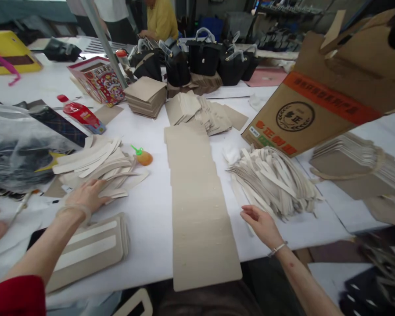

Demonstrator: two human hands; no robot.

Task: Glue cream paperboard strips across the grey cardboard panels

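Observation:
My left hand (90,196) lies over a loose pile of pale strips (95,160) on the left, its fingers stretched out and its thumb apart. On the right, the fingers of my right hand (262,224) are pinched together at a long white strip (238,188), beside a large heap of strips (276,180). Between the hands runs a row of overlapping beige boards (200,210), reaching the table's front edge. Small pale specks dot several of them. Below my left wrist rests a stack of rounded beige panels (95,252) with white strips on top.
An orange bottle with a green nozzle (144,157) stands near the left pile. Farther back are board stacks (146,96), a red bottle (80,114) and black handbags (202,57). A cardboard box (283,114) leans at right. A person in yellow (163,19) is behind the table.

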